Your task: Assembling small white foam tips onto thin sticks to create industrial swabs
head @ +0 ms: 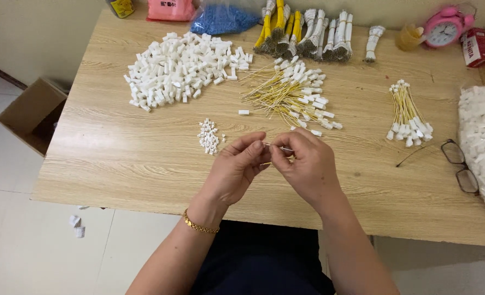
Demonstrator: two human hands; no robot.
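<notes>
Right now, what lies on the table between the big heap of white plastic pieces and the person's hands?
In the head view, a small cluster of tiny white pieces lies between the big heap and the left hand; otherwise bare wooden table.

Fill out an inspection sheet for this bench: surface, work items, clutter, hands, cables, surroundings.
Surface: wooden table, bare in front of the hands.
Work items: thin yellow wire pinched between both hands; big pile of white connector housings; small cluster of tiny white pieces; loose heap of yellow wires with white ends; tidy bundle of finished wires.
Clutter: pink alarm clock, eyeglasses, blue bag, red box.
Hands: left hand and right hand both closed on the wire; gold bracelet on the left wrist.
Cables: tied wire bundles along the far edge.
Surroundings: cardboard box on the floor, white pieces dropped on the floor.
</notes>
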